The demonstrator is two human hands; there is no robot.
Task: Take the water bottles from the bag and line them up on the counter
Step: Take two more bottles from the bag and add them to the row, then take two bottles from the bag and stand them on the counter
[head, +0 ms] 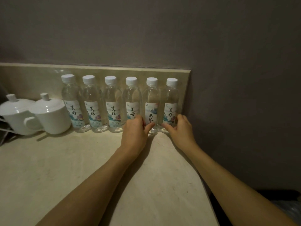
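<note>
Six capped water bottles [112, 103] upright along bench [65, 160] backsplash; left hand [135, 129] lightly gripping fifth bottle [151, 105], right hand [180, 128] gripping end bottle [171, 103] (prob. squaring row).

Both bare forearms reached from the lower frame to mid-frame, left hand [136, 130] and right hand [180, 128] loosely curled, thumbs pointing inward.

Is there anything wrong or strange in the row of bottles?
Nothing is spilled or tipped; all six stand upright along the backsplash. Only the fifth bottle from the left differs: its label shows other characters than the rest. The left hand touches it.
</note>
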